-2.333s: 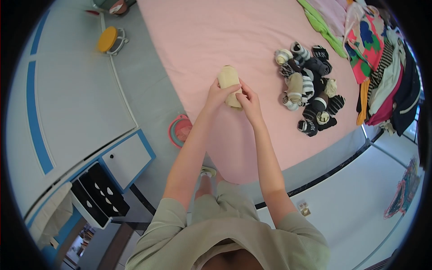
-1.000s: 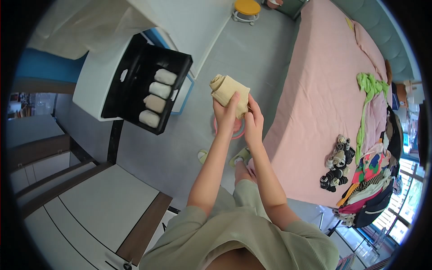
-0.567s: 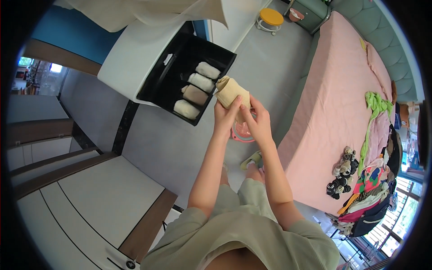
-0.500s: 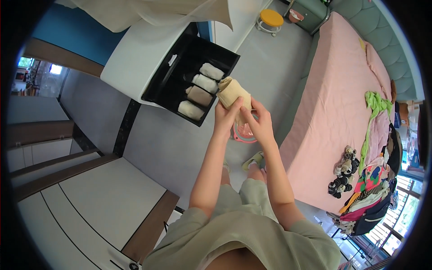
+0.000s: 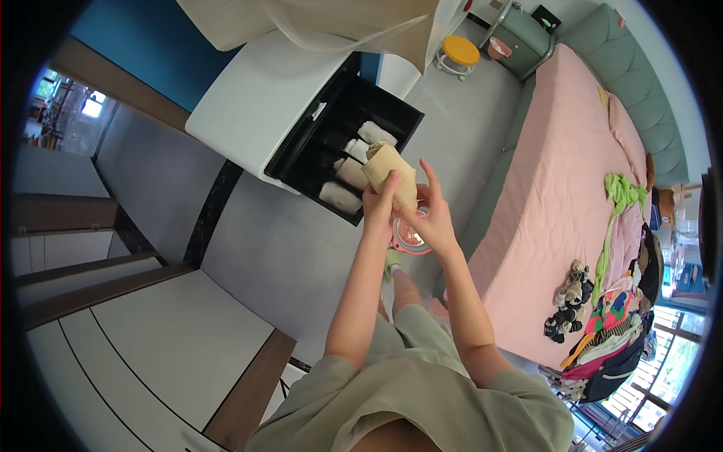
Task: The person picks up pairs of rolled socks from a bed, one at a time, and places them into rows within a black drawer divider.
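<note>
A beige rolled cloth (image 5: 393,167) is held up in front of me, partly over an open black drawer (image 5: 320,139). My left hand (image 5: 378,203) is closed around its lower left side, the thumb lying across the front. At the lower right end, my right hand (image 5: 435,218) pinches the cloth, with its index finger raised away from it. Several white and pale beige cloth rolls (image 5: 341,197) lie in a row inside the drawer, divided by thin black partitions. The held roll hides part of that row.
A white cabinet top (image 5: 256,98) adjoins the drawer. Below my hands, a pink-rimmed round container (image 5: 409,235) stands near my feet. The pink bed (image 5: 527,203) on the right carries bundled socks (image 5: 570,301) and piled clothes (image 5: 621,331). A yellow stool (image 5: 460,51) stands farther back.
My view has shifted, and the cloth roll now overlaps the drawer more. The right index finger has lifted off the roll. One foot has stepped forward.
</note>
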The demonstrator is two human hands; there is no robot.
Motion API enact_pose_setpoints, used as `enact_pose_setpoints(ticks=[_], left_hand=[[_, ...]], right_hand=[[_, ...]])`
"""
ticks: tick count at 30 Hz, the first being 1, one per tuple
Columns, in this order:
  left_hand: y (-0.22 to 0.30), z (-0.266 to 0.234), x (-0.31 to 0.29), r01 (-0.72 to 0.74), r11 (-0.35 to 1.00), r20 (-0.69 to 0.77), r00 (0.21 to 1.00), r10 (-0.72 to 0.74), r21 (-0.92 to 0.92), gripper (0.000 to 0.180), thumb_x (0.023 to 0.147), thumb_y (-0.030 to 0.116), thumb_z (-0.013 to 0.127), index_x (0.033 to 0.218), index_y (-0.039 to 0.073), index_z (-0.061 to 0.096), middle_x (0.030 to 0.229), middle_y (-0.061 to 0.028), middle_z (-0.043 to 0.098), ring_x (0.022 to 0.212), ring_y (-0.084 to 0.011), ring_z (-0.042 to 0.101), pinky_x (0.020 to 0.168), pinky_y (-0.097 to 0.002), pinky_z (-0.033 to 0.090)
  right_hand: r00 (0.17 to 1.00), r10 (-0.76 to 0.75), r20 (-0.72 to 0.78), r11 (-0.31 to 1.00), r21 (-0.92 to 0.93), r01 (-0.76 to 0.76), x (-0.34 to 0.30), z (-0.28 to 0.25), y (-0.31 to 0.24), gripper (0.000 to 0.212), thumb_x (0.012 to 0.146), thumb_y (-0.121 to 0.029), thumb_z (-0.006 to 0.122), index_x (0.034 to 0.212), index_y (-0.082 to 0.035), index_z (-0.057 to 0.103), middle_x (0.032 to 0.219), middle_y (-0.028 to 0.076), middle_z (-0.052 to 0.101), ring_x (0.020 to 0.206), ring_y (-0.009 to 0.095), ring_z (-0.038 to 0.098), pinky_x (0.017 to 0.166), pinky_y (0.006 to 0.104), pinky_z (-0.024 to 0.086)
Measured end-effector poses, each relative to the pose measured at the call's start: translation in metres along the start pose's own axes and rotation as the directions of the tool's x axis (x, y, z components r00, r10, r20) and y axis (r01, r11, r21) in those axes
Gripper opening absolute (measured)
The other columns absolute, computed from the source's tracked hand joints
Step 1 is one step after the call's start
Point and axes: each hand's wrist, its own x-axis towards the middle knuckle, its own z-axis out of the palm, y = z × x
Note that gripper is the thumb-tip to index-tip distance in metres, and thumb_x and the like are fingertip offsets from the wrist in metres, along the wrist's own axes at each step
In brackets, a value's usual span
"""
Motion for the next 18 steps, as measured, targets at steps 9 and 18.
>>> enact_pose_setpoints(ticks=[9,18], left_hand=[[0.001,-0.004,0.045,0.099,0.984,0.114,0.99,-0.083,-0.148,0.051,0.087,0.038,0.047,0.126,0.004,0.043,0.123,-0.0052,0.049,0.114,-0.0148,0.047,0.093,-0.0303,0.039],[-0.015,0.01,0.119,0.053,0.988,0.041,0.998,-0.048,-0.146,0.04,0.085,0.03,0.06,0.113,0.004,0.051,0.107,-0.0056,0.055,0.097,-0.0152,0.055,0.084,-0.0298,0.045]], right_hand=[[0.994,0.106,-0.029,0.968,0.231,-0.096,0.051,-0.001,0.033,0.055,0.074,-0.012,0.066,0.124,-0.006,0.043,0.083,0.009,0.061,0.071,0.014,0.058,0.065,0.0254,0.045],[0.966,0.246,0.084,0.936,0.24,-0.259,0.13,-0.019,0.076,0.039,0.081,-0.012,0.06,0.117,-0.005,0.047,0.076,0.005,0.06,0.067,0.008,0.052,0.059,0.0219,0.04]])
